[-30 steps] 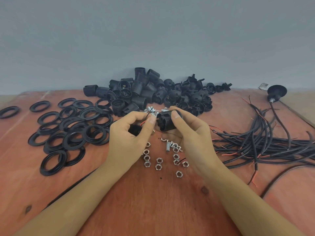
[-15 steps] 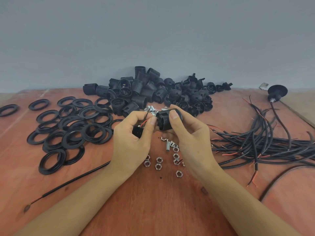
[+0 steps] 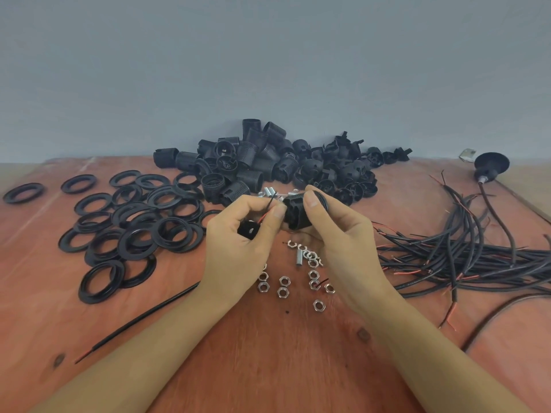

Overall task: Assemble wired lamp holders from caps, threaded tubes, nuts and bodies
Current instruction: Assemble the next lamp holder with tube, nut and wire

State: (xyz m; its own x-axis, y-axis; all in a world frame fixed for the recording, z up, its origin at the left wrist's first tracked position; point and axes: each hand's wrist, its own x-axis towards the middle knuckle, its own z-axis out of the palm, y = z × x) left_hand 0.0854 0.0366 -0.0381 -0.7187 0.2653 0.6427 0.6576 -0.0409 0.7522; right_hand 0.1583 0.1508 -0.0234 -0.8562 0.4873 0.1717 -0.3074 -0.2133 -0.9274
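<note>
Plain grey wall [image 3: 268,70] over the upper third of the frame. Below it, reddish-brown wooden tabletop [image 3: 268,359] down to the bottom edge.

At right of the frame, loose bundle of black sheathed cables [image 3: 465,251] with red cores showing at the cut ends. At left, scattered and overlapping flat black plastic rings [image 3: 131,222]. At upper centre, against the wall, heap of black ribbed plastic lamp-holder bodies and domed caps [image 3: 256,162].

Centre frame, raised above the table, left hand [image 3: 238,251] and right hand [image 3: 343,242], thumbs nearly touching.

Lower left, single black cable with a red tip [image 3: 143,320], lying diagonally. Upper right, black dome-shaped holder [image 3: 490,165] already on a cable.

In the right hand, black ribbed lamp-holder body [image 3: 295,213], gripped between thumb on top and curled fingers beneath, lying on its side. In the left hand, small black plastic cap [image 3: 249,229], tucked under the curled lower fingers; thumb and forefinger pinching thin red and black wires [image 3: 265,214] that run from the cap toward the body.

On the table beneath and just in front of the hands, loose silver hex nuts [image 3: 283,286]. Just behind the hands, short silver threaded tubes [image 3: 269,192]; one more [image 3: 299,259] among the nuts.
</note>
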